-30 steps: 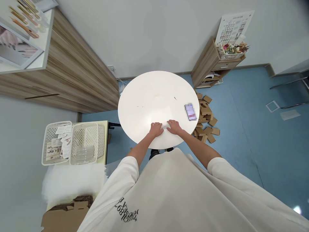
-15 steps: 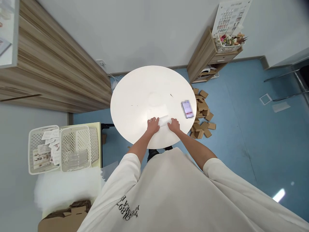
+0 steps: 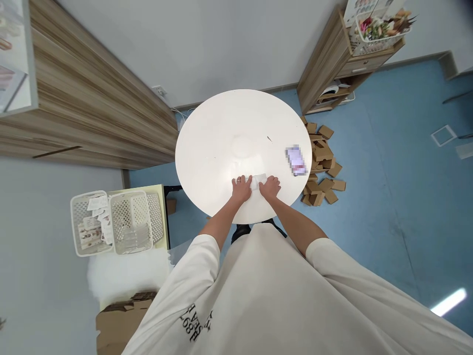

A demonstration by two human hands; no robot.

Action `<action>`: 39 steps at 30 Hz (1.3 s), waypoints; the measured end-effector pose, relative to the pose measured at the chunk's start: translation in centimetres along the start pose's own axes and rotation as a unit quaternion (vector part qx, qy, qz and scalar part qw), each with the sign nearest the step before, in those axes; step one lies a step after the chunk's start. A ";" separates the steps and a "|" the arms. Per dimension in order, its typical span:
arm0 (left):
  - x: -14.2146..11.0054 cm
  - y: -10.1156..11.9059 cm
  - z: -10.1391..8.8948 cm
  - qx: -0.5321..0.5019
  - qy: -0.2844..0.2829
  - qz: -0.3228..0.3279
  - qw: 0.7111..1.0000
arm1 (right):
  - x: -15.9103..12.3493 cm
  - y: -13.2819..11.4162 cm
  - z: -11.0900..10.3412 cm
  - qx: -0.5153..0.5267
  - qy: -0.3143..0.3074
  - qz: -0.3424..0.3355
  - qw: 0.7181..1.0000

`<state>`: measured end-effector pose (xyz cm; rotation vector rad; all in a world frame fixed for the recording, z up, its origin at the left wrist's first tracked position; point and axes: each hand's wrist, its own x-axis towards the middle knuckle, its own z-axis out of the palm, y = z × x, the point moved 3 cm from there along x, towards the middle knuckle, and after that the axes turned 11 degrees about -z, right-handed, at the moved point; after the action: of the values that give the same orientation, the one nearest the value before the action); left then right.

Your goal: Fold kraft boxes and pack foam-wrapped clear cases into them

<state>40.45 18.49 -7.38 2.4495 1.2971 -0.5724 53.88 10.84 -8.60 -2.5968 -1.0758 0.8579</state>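
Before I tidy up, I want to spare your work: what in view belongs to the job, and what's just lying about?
In use:
- left hand, right hand
- white piece both touch
- table

Seemingly lying about:
- phone-like item
- cardboard boxes
- flower basket

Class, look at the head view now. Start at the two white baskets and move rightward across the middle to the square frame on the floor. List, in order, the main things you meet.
Left basket, right basket, left hand, white item, right hand, phone, cardboard pile, square frame.
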 end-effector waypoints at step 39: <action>-4.2 -7.8 1.0 -0.340 0.060 -0.206 0.916 | -1.8 -6.5 -0.7 -0.180 -0.185 -0.275 0.926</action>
<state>31.60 19.31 -6.86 1.6699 1.7180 -0.0237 49.48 14.21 -4.75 -2.2049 -2.1116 1.0994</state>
